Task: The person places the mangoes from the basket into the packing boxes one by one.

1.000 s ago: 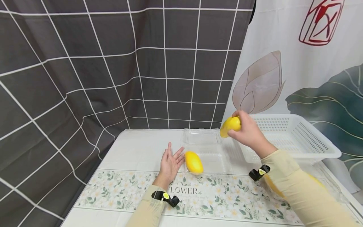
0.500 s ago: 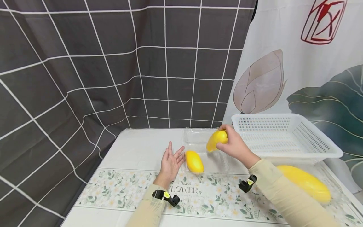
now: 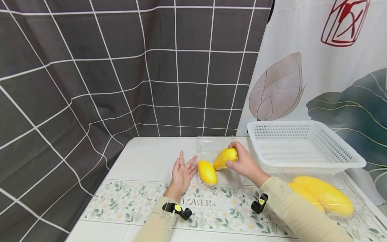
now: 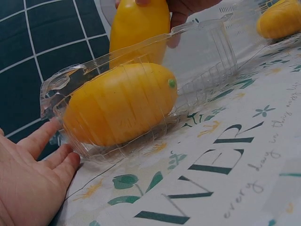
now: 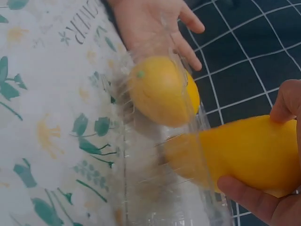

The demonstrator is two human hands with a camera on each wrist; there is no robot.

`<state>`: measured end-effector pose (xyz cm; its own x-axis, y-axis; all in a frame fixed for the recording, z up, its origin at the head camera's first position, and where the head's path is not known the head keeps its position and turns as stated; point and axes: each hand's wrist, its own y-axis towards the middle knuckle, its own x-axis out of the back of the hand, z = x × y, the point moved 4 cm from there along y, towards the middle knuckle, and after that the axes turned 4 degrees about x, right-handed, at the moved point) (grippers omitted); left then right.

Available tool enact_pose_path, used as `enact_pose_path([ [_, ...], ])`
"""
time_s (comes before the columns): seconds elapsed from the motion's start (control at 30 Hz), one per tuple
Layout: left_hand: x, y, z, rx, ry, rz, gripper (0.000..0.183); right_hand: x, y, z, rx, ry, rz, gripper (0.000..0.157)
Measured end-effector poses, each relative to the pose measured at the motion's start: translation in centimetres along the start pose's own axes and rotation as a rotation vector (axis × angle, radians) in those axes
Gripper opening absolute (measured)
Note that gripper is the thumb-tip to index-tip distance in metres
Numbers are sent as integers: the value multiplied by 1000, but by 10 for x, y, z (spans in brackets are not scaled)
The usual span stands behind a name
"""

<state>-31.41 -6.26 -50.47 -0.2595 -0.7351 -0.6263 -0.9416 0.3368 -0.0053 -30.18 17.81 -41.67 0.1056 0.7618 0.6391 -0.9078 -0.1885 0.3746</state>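
Note:
A clear plastic box [image 3: 231, 177] with its lid [image 3: 208, 145] folded back lies on the table, a yellow mango [image 3: 207, 172] inside at its left end. My right hand [image 3: 246, 164] grips a second mango [image 3: 223, 158] by its upper end, thumb on one side and fingers on the other. That mango is tilted, its lower end inside the box beside the first one. My left hand [image 3: 181, 175] lies palm up with spread, straight fingers. In the left wrist view, its fingertips [image 4: 70, 157] touch the box's left wall.
A white perforated basket [image 3: 305, 165] stands at the back right. In front of it, partly behind my right sleeve, more mangoes [image 3: 325, 195] lie in another clear box. A floral strip [image 3: 133, 201] runs across the white table. A dark grid curtain [image 3: 157, 94] hangs behind.
My right hand has carried its mango left and down, from beside the basket into the clear box. The mangoes at the right have come out from behind my sleeve. My left hand stays put.

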Motion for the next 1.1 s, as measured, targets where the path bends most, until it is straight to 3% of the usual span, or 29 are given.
enact_pose_path([
  [0.27, -1, 0, -1, -6, 1, 9, 51, -4, -8, -5, 22, -60, 39, 54],
  [0.8, 0, -1, 1, -11, 12, 24, 54, -9, -23, 2, 132, -386, 157, 58],
  [1.1, 0, -1, 1, -7, 15, 22, 52, -12, -24, -6, 96, -448, 207, 56],
])
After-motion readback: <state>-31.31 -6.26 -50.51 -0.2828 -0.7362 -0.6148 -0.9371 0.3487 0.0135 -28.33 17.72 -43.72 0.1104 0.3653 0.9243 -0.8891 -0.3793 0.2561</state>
